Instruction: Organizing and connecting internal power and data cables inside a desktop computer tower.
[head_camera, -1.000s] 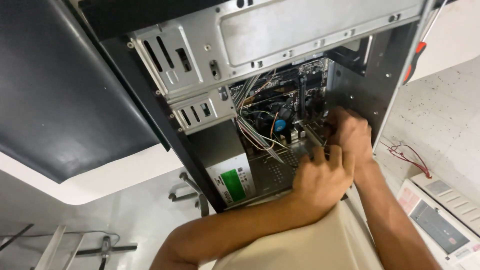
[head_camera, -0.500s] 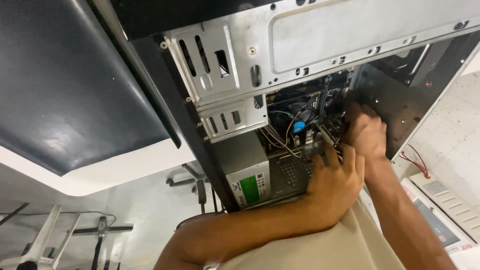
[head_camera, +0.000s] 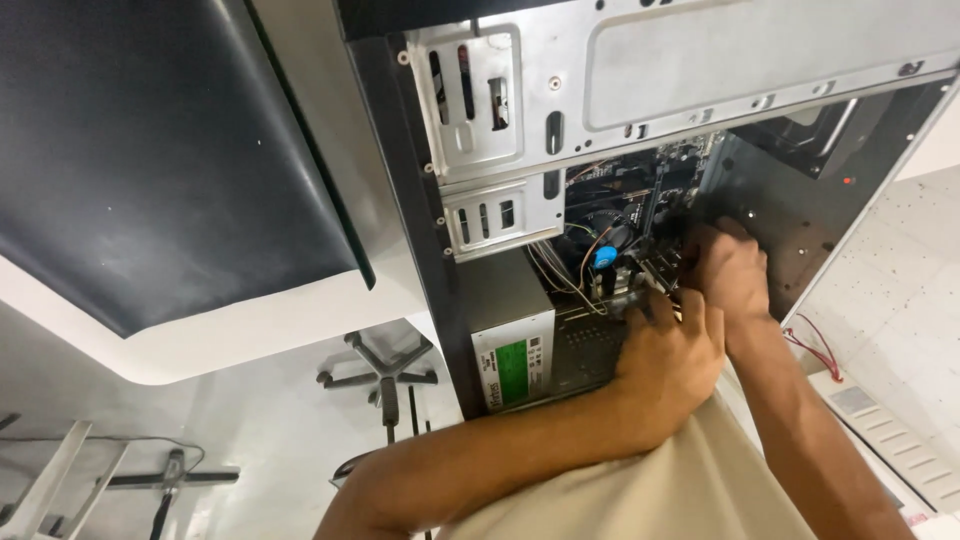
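Two hands work deep inside an open computer case (head_camera: 690, 90): left hand (head_camera: 668, 355) curled near loose wires (head_camera: 560, 270), right hand (head_camera: 735, 270) gripping something unseen; a snagged wire could pull free.

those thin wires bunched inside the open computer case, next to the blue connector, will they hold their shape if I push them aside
Probably not. The thin wires hang in loose curves, so they look floppy and would likely bend away, then sag back. They seem light. They run toward the board near the blue connector, so a hard push might tug a plug.
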